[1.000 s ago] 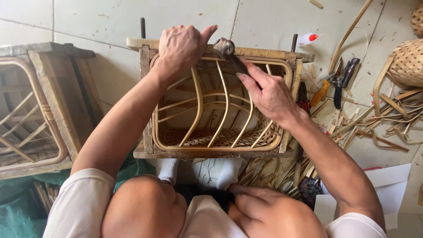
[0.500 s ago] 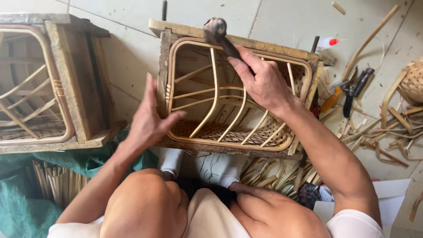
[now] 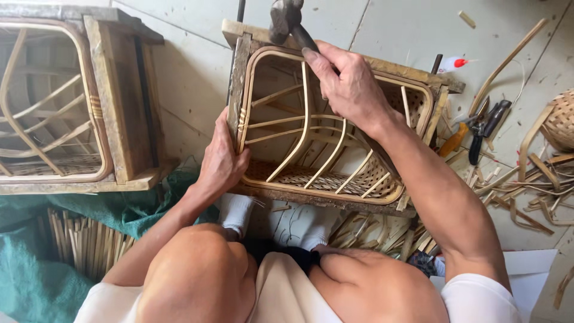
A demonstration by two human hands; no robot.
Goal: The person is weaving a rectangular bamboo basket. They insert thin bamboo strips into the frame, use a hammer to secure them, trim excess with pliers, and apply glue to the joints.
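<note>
The right hand [image 3: 353, 90] is closed round the handle of a hammer [image 3: 286, 21], whose head is raised above the far left corner of the rattan basket frame [image 3: 326, 155]. The left hand [image 3: 222, 162] clasps the frame's near left edge, fingers wrapped over the rim, bracing it against the floor [image 3: 388, 30] in front of the knees. To strike well, the hammer should come down short and square on the wooden mould's corner — with the left hand's fingers kept clear below. Left of it stands a second wooden frame [image 3: 116, 101] on a green cloth [image 3: 36, 281]; to the right lie pliers [image 3: 487, 122], a small bottle [image 3: 454, 63], a woven basket [image 3: 562, 119] and loose rattan strips [image 3: 532, 179] — none of it in the swing's way
</note>
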